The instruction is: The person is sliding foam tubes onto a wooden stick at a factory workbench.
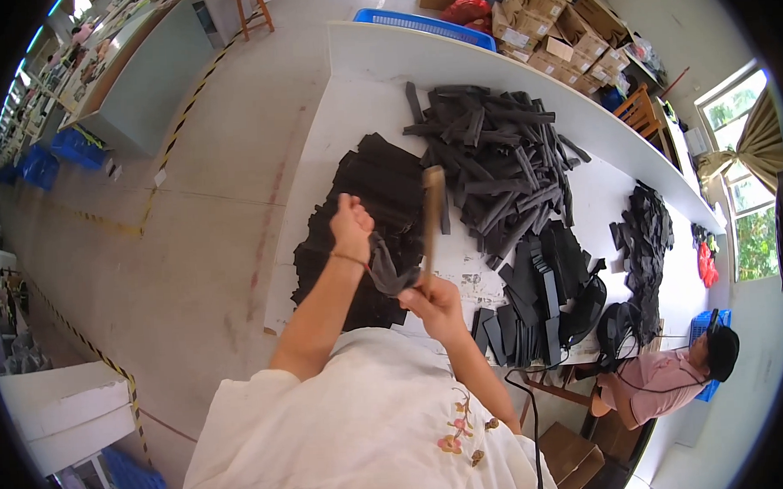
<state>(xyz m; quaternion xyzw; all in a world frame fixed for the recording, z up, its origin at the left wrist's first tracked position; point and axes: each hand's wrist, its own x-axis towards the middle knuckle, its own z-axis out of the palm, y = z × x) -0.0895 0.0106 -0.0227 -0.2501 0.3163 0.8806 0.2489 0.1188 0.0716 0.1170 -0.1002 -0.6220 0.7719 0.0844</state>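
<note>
At one o'clock, grey strips (498, 192) look finished; eleven's black pieces (371, 180) likely remain; left hand (353, 229) clenched, right hand (436, 309) gripping stick (433, 216) and cloth (393, 276)!

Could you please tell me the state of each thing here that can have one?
Left hand: curled into a fist
Right hand: closed
Brown stick: in the right hand, blurred
Dark fabric piece: bent, between the hands
Flat dark pieces: overlapping
Long dark strips: loosely heaped
Curtain: gathered
</note>
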